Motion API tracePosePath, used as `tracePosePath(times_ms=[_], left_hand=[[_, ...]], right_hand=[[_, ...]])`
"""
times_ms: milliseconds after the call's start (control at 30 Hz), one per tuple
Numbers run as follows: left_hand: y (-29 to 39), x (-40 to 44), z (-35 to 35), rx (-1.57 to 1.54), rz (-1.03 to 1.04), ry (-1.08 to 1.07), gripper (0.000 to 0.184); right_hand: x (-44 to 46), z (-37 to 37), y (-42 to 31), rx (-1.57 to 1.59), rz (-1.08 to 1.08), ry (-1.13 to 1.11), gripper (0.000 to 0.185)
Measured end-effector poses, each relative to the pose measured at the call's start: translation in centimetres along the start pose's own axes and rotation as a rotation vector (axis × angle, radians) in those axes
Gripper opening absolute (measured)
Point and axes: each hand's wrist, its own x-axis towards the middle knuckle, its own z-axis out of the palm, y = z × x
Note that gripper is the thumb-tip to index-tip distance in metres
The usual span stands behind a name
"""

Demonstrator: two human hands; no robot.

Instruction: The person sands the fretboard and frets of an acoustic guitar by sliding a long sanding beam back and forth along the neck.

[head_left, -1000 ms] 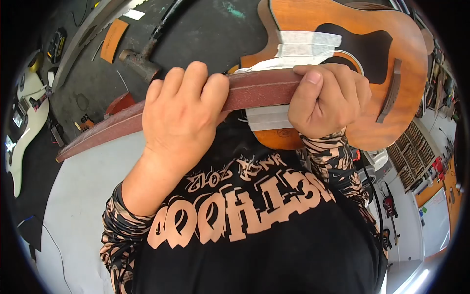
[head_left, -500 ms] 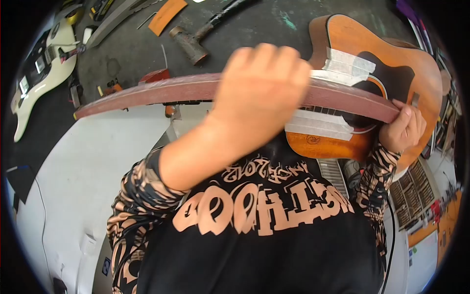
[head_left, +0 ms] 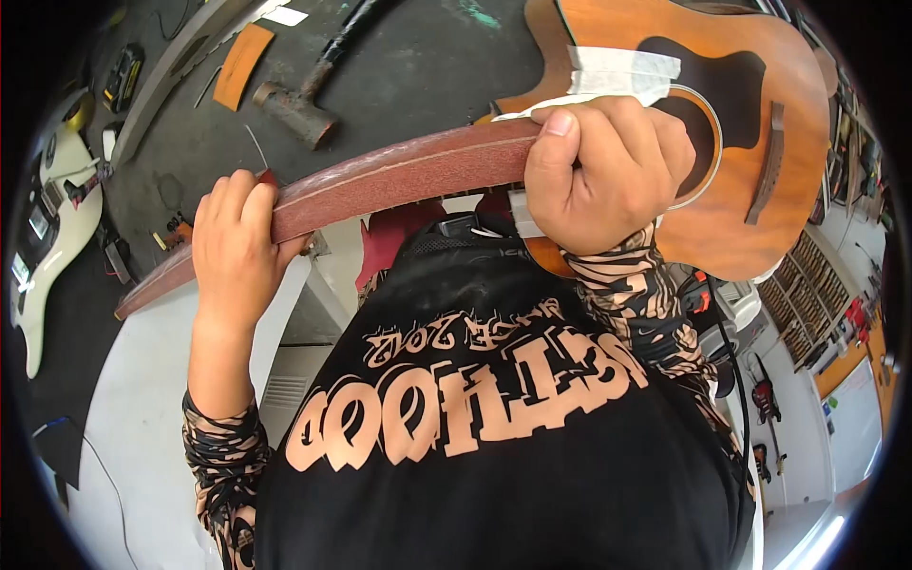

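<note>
A long reddish-brown sanding beam (head_left: 408, 171) runs slantwise over the neck side of an acoustic guitar (head_left: 703, 228), hiding most of the neck beneath. My left hand (head_left: 233, 242) wraps over the beam toward its left end, thumb on the near side. Near the guitar's soundhole, my right hand (head_left: 608, 176) is closed around the other end, thumb along the top. Pale masking tape (head_left: 622, 74) covers part of the guitar top beside the dark pickguard (head_left: 731, 85). Contact between the beam's underside and the neck is hidden.
On the dark bench lie a worn hammer (head_left: 304, 119), a curved orange-brown piece (head_left: 244, 66) and a long grey bar (head_left: 176, 81). A white guitar-shaped body (head_left: 57, 247) rests at far left. A rack of small tools (head_left: 807, 294) stands at right.
The beam has shifted left and tilted, its left end lower. My left hand has moved from its middle toward the left end; my right hand has moved left with the beam.
</note>
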Motion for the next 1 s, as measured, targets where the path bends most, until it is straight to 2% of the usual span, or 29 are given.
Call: tracePosePath(times_ms=[100,267,367,433,500,600,733,800,833,933,1000], left_hand=[[2.0,1.9,-0.1,-0.013,0.047,-0.035,0.049],[10.2,8.2,0.5,-0.085,0.098,0.078,0.050],[13.9,10.7,1.3,-0.074,0.097,0.122,0.047],[14.0,10.5,1.1,-0.074,0.094,0.127,0.047],[13.5,10.3,1.1,-0.073,0.102,0.115,0.048],[9.6,7.0,0.4,-0.076,0.107,0.070,0.048],[2.4,0.7,0.3,0.041,0.067,0.006,0.044],[0.1,-1.1,0.4,0.050,0.085,0.013,0.047],[-0.5,-1.5,0.4,0.055,0.085,0.012,0.050],[0.0,-0.8,0.5,0.043,0.096,-0.008,0.049],[2.3,1.5,0.3,0.018,0.144,0.000,0.049]], right_hand=[[0.0,-2.1,3.3,-0.050,-0.057,-0.034,0.018],[0.5,-7.6,11.9,-0.093,-0.097,-0.110,0.025],[0.9,-9.4,15.6,-0.134,-0.041,-0.119,0.030],[0.8,-9.4,16.0,-0.138,-0.004,-0.112,0.030],[0.7,-9.0,15.6,-0.141,-0.026,-0.082,0.028],[-0.1,-6.2,11.0,-0.083,-0.062,-0.019,0.016],[-0.5,-1.7,1.4,-0.061,0.040,0.036,0.018],[-1.0,0.4,-1.1,-0.027,0.037,0.159,0.017],[-1.4,0.3,-2.0,-0.023,0.107,0.100,0.017],[-1.3,-0.1,-0.8,-0.048,0.052,0.138,0.014],[-1.3,-2.1,1.9,-0.046,0.038,0.069,0.009]])
